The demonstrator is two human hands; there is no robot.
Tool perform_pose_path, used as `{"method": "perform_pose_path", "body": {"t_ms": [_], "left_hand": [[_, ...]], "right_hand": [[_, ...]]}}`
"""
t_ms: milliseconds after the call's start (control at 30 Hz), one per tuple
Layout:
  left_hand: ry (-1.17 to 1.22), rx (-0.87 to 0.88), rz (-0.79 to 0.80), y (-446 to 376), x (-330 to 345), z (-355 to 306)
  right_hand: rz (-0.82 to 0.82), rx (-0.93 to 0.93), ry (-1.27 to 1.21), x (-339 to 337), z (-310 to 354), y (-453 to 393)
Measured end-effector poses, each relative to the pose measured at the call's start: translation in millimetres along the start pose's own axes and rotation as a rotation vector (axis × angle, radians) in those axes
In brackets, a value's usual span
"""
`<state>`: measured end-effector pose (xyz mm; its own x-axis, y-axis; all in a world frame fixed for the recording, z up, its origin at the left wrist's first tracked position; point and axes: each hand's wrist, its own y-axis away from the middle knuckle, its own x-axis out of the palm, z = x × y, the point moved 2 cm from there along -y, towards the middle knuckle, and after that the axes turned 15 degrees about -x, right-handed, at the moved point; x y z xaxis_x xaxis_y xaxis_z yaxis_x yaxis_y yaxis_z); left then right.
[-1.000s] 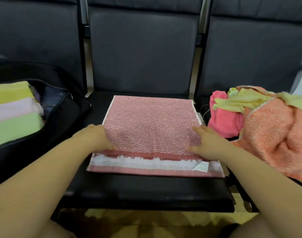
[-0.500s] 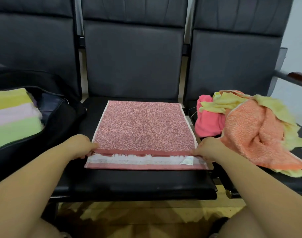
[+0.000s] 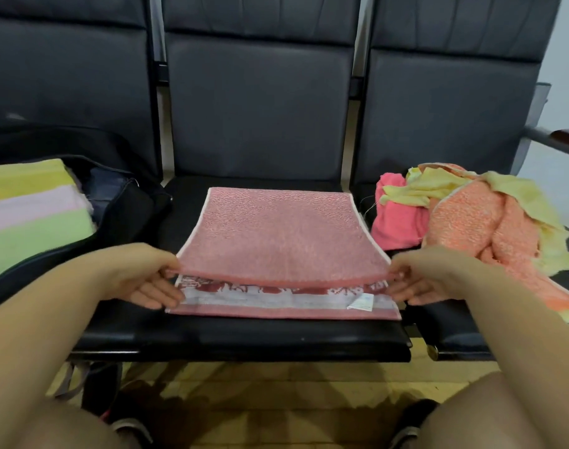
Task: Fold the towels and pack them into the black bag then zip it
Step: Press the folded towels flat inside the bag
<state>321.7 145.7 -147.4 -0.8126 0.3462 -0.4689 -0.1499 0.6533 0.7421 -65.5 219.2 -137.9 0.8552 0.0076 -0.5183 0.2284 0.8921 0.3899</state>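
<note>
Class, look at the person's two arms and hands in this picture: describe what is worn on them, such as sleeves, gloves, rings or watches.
Nothing is worn that the head view shows. The left hand and right hand are bare, with no gloves and no rings visible. Both forearms are uncovered up to the picture's edge: no sleeve, watch or bracelet in view. Fingernails are too blurred to judge.

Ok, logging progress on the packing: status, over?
Left hand and right hand each pinch the pink towel by its near corners, edge lifted. Black bag open. Nothing in the way.
</note>
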Motion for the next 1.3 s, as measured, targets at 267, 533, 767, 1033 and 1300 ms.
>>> {"method": "perform_pose_path", "body": {"t_ms": [267, 533, 767, 1033, 1300], "left_hand": [[-0.041, 0.036, -0.042, -8.6, 5.0, 15.2], [-0.463, 0.12, -0.346, -0.1, 16.0, 21.9], [-0.589, 0.081, -0.389, 8.0, 19.1, 20.4], [-0.223, 0.097, -0.163, 3.6, 22.3, 32.8], [0.477, 0.321, 0.081, 60.3, -18.6, 27.8]], "right_hand": [[0.104, 0.002, 0.069, 1.3, -22.5, -3.1], [0.134, 0.038, 0.241, 10.1, -35.3, 5.8], [0.126, 0.101, 0.113, 13.1, -38.9, 16.3], [0.103, -0.011, -0.095, 11.0, -34.3, 26.2], [-0.01, -0.282, -0.425, -19.5, 17.7, 61.7]]}}
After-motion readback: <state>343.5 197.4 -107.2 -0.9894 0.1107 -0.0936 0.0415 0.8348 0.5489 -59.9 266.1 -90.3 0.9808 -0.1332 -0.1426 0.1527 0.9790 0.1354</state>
